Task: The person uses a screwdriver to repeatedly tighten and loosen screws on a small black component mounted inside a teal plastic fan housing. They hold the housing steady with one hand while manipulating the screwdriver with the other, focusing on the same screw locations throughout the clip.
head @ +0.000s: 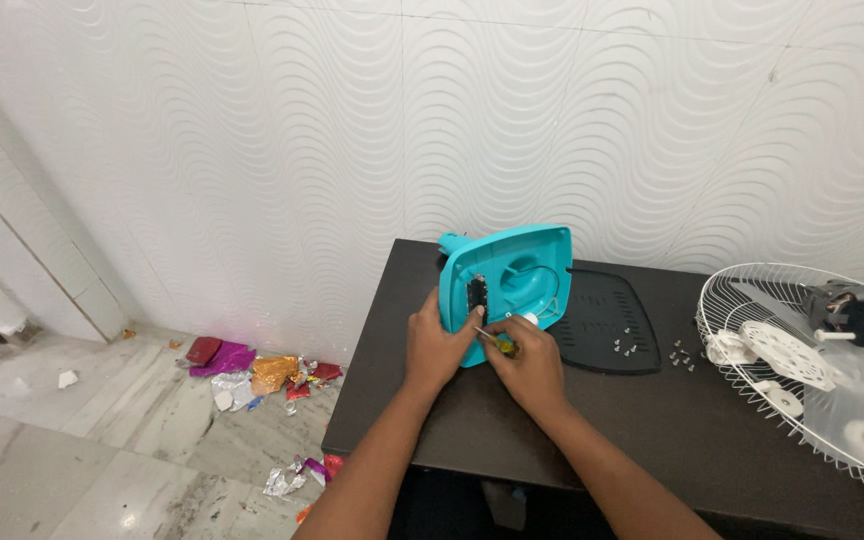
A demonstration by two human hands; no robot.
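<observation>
On the table [472,420], your left hand [439,345] gripped the teal base [507,275]; your right hand [527,365] clasped a screwdriver [495,340], mid-screw; steady alignment came next.

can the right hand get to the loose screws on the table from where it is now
Probably yes. The right hand is busy holding a small screwdriver against the teal fan base, but the screws lie uncovered on the dark table beside it.

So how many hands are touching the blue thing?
2. The left hand grips the left edge of the teal fan base; the right hand presses a small screwdriver against its lower side.
</observation>
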